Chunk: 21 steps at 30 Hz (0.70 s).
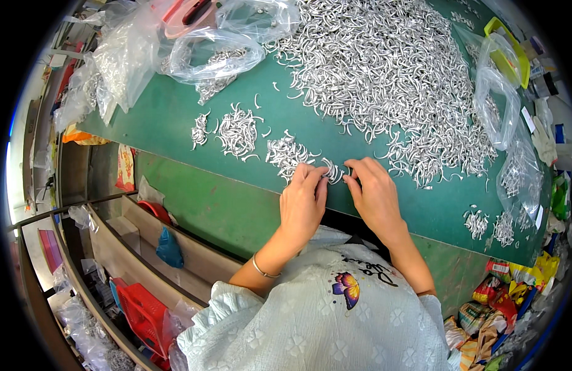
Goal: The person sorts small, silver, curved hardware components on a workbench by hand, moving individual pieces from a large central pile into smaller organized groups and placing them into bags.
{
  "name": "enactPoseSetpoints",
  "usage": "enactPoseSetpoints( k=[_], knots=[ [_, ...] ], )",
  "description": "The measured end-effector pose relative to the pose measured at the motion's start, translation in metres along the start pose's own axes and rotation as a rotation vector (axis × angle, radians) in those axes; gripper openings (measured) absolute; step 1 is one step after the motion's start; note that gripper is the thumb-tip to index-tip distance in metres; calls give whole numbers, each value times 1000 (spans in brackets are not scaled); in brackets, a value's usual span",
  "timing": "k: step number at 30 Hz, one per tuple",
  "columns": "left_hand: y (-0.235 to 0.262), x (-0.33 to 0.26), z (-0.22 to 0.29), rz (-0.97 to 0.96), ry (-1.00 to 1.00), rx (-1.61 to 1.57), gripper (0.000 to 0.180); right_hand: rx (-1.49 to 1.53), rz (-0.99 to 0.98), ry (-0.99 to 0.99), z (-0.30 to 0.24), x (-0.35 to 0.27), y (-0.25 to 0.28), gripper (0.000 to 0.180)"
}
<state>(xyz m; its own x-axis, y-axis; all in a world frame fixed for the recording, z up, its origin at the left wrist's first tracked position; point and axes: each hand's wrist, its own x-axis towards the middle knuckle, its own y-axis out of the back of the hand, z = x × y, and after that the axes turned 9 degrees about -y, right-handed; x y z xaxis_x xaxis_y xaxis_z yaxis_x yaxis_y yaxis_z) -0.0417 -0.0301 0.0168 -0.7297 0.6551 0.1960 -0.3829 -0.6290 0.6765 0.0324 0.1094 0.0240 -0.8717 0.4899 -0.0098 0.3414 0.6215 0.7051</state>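
My left hand [303, 201] is closed, its thumb and fingertips at a short row of small curved silver metal pieces [333, 172] near the front edge of the green table [193, 170]. To its right, my right hand [375, 193] has thumb and forefinger pinched around what looks like one such piece, partly hidden by the fingers. A small loose pile [287, 154] of the same pieces lies just beyond my left hand. Two more small piles, one wide [238, 131] and one narrow [200, 130], are farther left. A very large heap [385, 68] spreads across the far right.
Clear plastic bags [218, 55] and a pink container [181, 18] stand at the far left. Another bag [499, 108] and a yellow-green basket [508, 52] are at the right edge. Two little piles [476, 224] lie at the near right. Shelving with a red basket [144, 318] is lower left.
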Motion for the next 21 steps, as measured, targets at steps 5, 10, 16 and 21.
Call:
enactPoseSetpoints(
  k=[5,10,16,21],
  knots=[
    [-1,-3,-1,-27,-18,-6,18,33,-51,8,3,-2,2,22],
    [-4,-3,9,14,-84,39,41,60,-13,60,3,-5,4,22],
    [-14,-1,11,24,-143,51,59,65,-8,82,9,-5,6,22],
    [-20,2,12,27,-176,58,56,74,20,95,11,-7,6,17]
  ],
)
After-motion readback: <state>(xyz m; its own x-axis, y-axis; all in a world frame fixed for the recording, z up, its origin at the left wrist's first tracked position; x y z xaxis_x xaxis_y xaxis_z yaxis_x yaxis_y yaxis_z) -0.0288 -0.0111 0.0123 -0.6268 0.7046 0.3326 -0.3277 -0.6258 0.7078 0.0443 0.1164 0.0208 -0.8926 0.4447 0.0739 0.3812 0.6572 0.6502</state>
